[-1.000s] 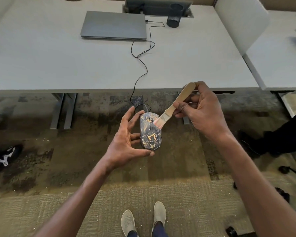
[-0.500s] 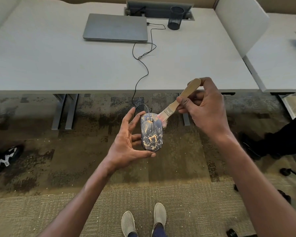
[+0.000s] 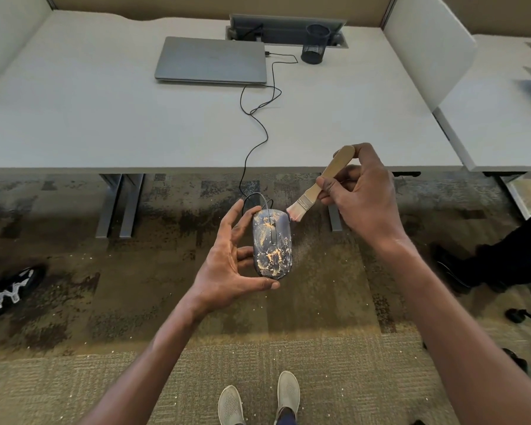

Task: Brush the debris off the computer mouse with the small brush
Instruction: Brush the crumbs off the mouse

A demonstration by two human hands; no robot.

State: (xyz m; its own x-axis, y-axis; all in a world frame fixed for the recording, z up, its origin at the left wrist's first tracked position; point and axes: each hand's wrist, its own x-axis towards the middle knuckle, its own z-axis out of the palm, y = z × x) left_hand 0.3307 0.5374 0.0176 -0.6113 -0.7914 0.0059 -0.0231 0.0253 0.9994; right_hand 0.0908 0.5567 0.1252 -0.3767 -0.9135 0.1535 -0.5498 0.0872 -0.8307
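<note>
fingers (image 3: 242, 216) and thumb of the left hand (image 3: 227, 265) curl round the computer mouse (image 3: 272, 243) at frame centre, above the carpet (image 3: 74, 378) and just short of the desk (image 3: 105, 118) edge, orange debris (image 3: 269, 259) still caked on it and no writing readable; the right hand (image 3: 362, 191) pinches the small brush (image 3: 319, 185) by its wooden handle. its bristles touch the mouse's upper right corner, having slid up off the top face of a second ago, with open floor all round
</note>
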